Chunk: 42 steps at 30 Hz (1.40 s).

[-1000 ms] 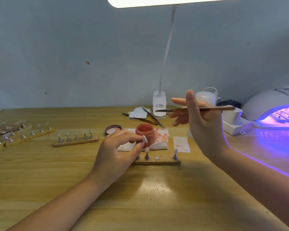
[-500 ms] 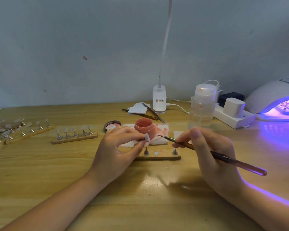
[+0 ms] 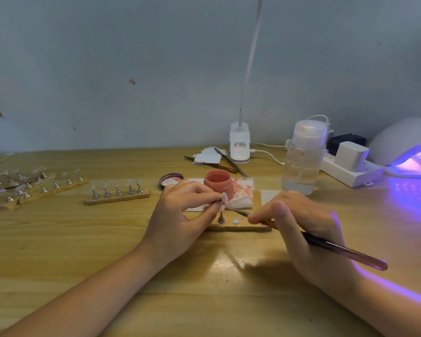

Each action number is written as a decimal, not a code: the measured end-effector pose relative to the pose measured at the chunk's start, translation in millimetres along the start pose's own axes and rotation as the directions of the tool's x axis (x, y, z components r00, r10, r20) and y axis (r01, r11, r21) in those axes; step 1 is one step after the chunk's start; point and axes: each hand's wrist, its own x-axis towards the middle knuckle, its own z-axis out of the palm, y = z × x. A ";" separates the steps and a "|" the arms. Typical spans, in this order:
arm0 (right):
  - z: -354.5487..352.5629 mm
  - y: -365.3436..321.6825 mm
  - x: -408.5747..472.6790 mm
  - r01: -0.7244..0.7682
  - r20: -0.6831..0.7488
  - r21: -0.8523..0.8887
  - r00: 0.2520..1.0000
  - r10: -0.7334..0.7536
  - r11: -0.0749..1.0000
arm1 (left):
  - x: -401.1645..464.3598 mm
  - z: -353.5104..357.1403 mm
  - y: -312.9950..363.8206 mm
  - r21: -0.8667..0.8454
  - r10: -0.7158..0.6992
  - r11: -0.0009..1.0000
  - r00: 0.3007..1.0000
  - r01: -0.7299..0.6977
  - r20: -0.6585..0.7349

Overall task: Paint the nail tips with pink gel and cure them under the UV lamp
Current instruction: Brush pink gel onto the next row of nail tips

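The left hand (image 3: 180, 222) pinches a small nail tip (image 3: 224, 197) on its holder between thumb and fingers. The tip stands up on end, facing the right hand. The right hand (image 3: 299, 229) has its fingers curled round a thin brush (image 3: 336, 249). The brush lies slanted, its long handle pointing down and to the right, its hair end pointing up and left, close to the nail tip. It is too blurry to tell if they touch.

Just behind the left fingers sits an open pink gel jar (image 3: 216, 182) on a stained paper towel (image 3: 241, 193). Under both sets of fingers lies a wooden strip (image 3: 238, 227) with one little metal stand. A clear bottle (image 3: 304, 156) stands behind the right fingers. Far off to the right, the UV lamp (image 3: 404, 142) glows purple on the worktop (image 3: 83, 239). To the left of the left fingers, a row of nail tips (image 3: 118, 190) waits on another strip.
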 end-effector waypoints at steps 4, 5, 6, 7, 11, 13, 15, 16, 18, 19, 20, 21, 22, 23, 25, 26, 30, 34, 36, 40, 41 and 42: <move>0.6 -0.3 0.4 0.003 0.005 -0.032 1.000 -0.003 0.999 | -0.4 -0.1 -0.2 0.011 0.000 1.000 1.000 0.000 0.006; 0.3 0.0 -0.1 -0.011 0.003 -0.023 1.000 0.011 1.000 | -0.4 -0.2 -0.2 0.013 -0.001 1.000 1.000 0.000 0.008; 0.1 -0.2 -0.1 -0.024 -0.003 -0.004 1.000 0.024 1.000 | -0.3 -0.3 0.0 0.014 0.000 1.000 1.000 0.000 0.011; 0.1 -0.7 -0.2 -0.029 -0.011 0.011 1.000 0.029 1.000 | -0.3 -0.5 0.1 0.013 0.002 1.000 1.000 -0.002 0.013; 0.4 -1.0 1.0 -0.030 -0.002 -0.030 1.000 0.030 0.999 | 0.3 -0.3 -0.3 0.026 0.020 0.999 1.000 -0.020 0.015; 1.0 -1.3 0.2 -0.045 -0.002 -0.012 0.999 0.045 0.999 | 0.7 0.2 -0.9 0.032 0.032 0.999 0.999 -0.033 0.018; 0.6 -1.9 -0.6 -0.056 -0.018 0.022 0.998 0.056 0.998 | 0.9 0.6 -1.4 0.026 0.039 0.999 0.999 -0.039 0.021; 0.8 -2.3 -0.4 -0.057 -0.025 0.023 0.998 0.057 0.998 | 0.9 0.6 -1.8 0.023 0.041 0.999 0.999 -0.041 0.022; 1.2 -2.6 0.8 -0.055 -0.018 -0.010 0.998 0.054 0.998 | 0.5 0.5 -3.1 0.029 0.052 0.998 0.998 -0.053 0.025; 1.7 -2.1 0.8 -0.052 -0.008 -0.026 0.999 0.052 0.998 | 0.5 0.7 -3.7 0.034 0.059 0.998 0.998 -0.060 0.027; 1.9 -1.7 0.2 -0.054 0.001 -0.027 0.999 0.054 0.998 | 0.3 0.8 -4.0 0.038 0.063 0.997 0.998 -0.064 0.027; 1.7 -1.3 -0.6 -0.062 0.004 -0.016 0.998 0.062 0.998 | 0.4 0.9 -4.1 0.039 0.063 0.997 0.998 -0.064 0.027; 1.4 -1.3 -1.2 -0.070 -0.001 0.000 0.998 0.070 0.998 | 0.4 0.9 -3.9 0.037 0.060 0.997 0.998 -0.061 0.027; 0.9 -1.5 -1.4 -0.074 -0.011 0.013 0.997 0.074 0.997 | 0.6 0.8 -3.6 0.033 0.056 0.998 0.998 -0.057 0.027; 0.7 -1.9 -0.5 -0.071 -0.018 0.008 0.997 0.071 0.997 | 0.8 0.7 -3.3 0.030 0.057 0.998 0.998 -0.058 0.029; 1.0 -2.3 0.3 -0.069 -0.010 -0.008 0.998 0.068 0.998 | 0.9 0.7 -3.3 0.033 0.060 0.998 0.998 -0.061 0.031; 1.1 -2.5 -0.1 -0.067 -0.007 0.006 0.998 0.067 0.998 | 1.1 0.6 -2.7 0.038 0.058 0.998 0.998 -0.059 0.031; 0.9 -2.6 0.5 -0.046 -0.011 -0.006 0.999 0.046 0.999 | 0.9 0.6 -1.5 0.035 0.046 0.998 0.999 -0.047 0.026; 1.8 -1.9 0.9 -0.045 0.009 -0.030 0.999 0.045 0.999 | 0.8 0.5 -1.0 0.040 0.046 0.998 0.999 -0.047 0.025; -0.7 -1.9 -0.2 -0.036 -0.017 0.010 0.999 0.036 0.999 | 0.3 0.3 -0.1 0.025 0.011 1.000 1.000 -0.011 0.016; -0.8 -1.9 0.3 -0.030 -0.019 0.001 0.999 0.030 1.000 | 0.4 0.1 -0.1 0.023 0.005 1.000 1.000 -0.006 0.014; -0.5 -1.7 0.8 -0.023 -0.010 -0.017 1.000 0.023 1.000 | 0.2 0.1 0.0 0.025 0.006 1.000 1.000 -0.007 0.015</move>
